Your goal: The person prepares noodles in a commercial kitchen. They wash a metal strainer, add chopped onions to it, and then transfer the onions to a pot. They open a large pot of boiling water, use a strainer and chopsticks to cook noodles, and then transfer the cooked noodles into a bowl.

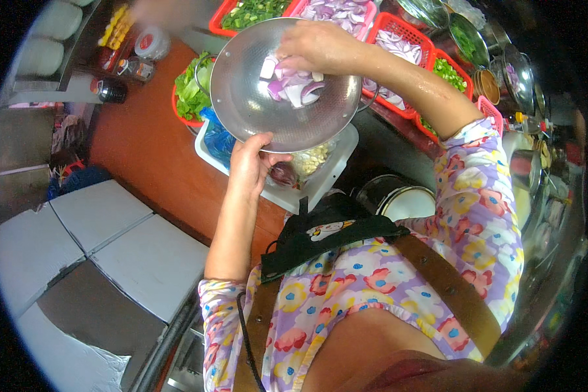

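My left hand grips the near rim of a round metal wok with two loop handles, thumb on the inside. Cut purple onion pieces lie in the wok. Over its far right side, my right hand reaches in, its blurred fingers curled at the onion; whether they hold any is unclear. Below the wok sits a white plastic tub, partly hidden. It contains a blue plastic bag, pale peeled cloves that look like garlic and a dark red-purple item.
Ahead stand a red basket of chopped greens, a pink basket and a red basket of sliced onion. Leaf lettuce is left of the wok. White boxes are at lower left, bottles at upper left.
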The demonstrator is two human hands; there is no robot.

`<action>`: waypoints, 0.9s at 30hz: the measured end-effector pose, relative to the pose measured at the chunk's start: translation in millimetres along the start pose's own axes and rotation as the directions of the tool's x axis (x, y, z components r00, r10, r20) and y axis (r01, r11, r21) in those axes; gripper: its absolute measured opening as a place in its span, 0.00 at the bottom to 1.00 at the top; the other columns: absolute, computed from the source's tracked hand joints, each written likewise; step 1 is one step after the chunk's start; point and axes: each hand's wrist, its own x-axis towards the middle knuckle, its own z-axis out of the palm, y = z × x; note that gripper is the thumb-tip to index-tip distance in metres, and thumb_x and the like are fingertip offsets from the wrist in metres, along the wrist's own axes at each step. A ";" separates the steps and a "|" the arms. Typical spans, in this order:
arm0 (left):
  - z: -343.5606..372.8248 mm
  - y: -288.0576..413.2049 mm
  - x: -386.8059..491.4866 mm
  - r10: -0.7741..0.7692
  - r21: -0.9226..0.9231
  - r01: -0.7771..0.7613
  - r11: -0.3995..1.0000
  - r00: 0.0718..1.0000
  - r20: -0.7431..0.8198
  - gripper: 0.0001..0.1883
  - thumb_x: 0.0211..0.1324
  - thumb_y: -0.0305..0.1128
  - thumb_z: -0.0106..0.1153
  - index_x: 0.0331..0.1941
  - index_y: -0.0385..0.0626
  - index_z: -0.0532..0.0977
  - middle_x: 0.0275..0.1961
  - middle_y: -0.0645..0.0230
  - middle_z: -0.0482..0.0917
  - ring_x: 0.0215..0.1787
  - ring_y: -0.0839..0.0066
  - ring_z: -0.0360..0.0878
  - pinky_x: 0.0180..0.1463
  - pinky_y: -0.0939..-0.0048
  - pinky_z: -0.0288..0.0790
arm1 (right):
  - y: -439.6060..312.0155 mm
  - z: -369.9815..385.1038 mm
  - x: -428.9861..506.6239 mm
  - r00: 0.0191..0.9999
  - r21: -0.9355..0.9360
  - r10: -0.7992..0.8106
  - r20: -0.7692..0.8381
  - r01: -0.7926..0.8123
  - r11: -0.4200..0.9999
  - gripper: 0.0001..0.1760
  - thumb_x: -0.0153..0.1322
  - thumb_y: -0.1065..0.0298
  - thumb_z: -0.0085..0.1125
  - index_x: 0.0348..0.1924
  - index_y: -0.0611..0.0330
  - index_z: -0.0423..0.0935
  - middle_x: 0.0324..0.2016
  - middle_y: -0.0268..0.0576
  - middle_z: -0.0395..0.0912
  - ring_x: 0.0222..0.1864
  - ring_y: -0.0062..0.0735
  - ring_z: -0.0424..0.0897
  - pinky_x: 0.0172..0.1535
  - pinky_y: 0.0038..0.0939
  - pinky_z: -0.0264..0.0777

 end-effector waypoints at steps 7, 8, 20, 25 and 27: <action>2.6 4.1 -9.2 0.027 0.053 -0.027 0.998 0.999 0.017 0.21 0.51 0.26 0.49 0.48 0.24 0.64 0.43 0.48 0.74 0.36 0.58 0.79 0.29 0.63 0.81 | -19.2 7.1 7.8 0.946 -0.021 -0.029 0.322 0.037 0.999 0.18 0.65 0.62 0.51 0.48 0.50 0.73 0.49 0.42 0.72 0.48 0.43 0.72 0.45 0.41 0.70; 1.9 4.0 -10.4 0.031 0.038 -0.032 0.999 0.999 0.017 0.21 0.51 0.25 0.48 0.47 0.23 0.63 0.43 0.47 0.74 0.35 0.58 0.79 0.28 0.62 0.81 | -22.9 7.3 5.5 0.952 0.021 0.017 0.304 -0.024 0.999 0.17 0.64 0.62 0.51 0.46 0.50 0.74 0.49 0.42 0.72 0.47 0.43 0.73 0.45 0.41 0.70; -23.0 12.8 -32.3 -0.028 0.204 0.007 0.979 0.994 0.103 0.23 0.47 0.24 0.50 0.49 0.24 0.61 0.41 0.48 0.74 0.34 0.57 0.80 0.27 0.61 0.81 | -52.6 -77.1 -102.7 0.714 0.456 0.565 -0.414 -0.374 0.807 0.10 0.66 0.69 0.53 0.40 0.56 0.76 0.29 0.43 0.76 0.29 0.33 0.76 0.33 0.33 0.71; -31.3 18.3 -45.2 -0.095 0.267 0.056 0.962 0.986 0.136 0.19 0.47 0.24 0.51 0.45 0.28 0.64 0.36 0.54 0.74 0.30 0.62 0.78 0.26 0.62 0.78 | -131.6 -59.4 -180.1 0.443 0.875 0.847 0.294 -0.481 -0.052 0.15 0.72 0.60 0.48 0.45 0.59 0.73 0.28 0.34 0.77 0.23 0.18 0.75 0.25 0.19 0.70; -34.7 14.8 -45.1 -0.129 0.313 0.088 0.946 0.985 0.112 0.15 0.48 0.24 0.52 0.41 0.32 0.67 0.31 0.60 0.74 0.24 0.69 0.76 0.23 0.71 0.74 | -166.3 -51.3 -192.7 0.476 0.884 0.773 0.420 -0.407 -0.230 0.19 0.72 0.57 0.47 0.50 0.58 0.70 0.30 0.36 0.77 0.22 0.21 0.75 0.26 0.21 0.72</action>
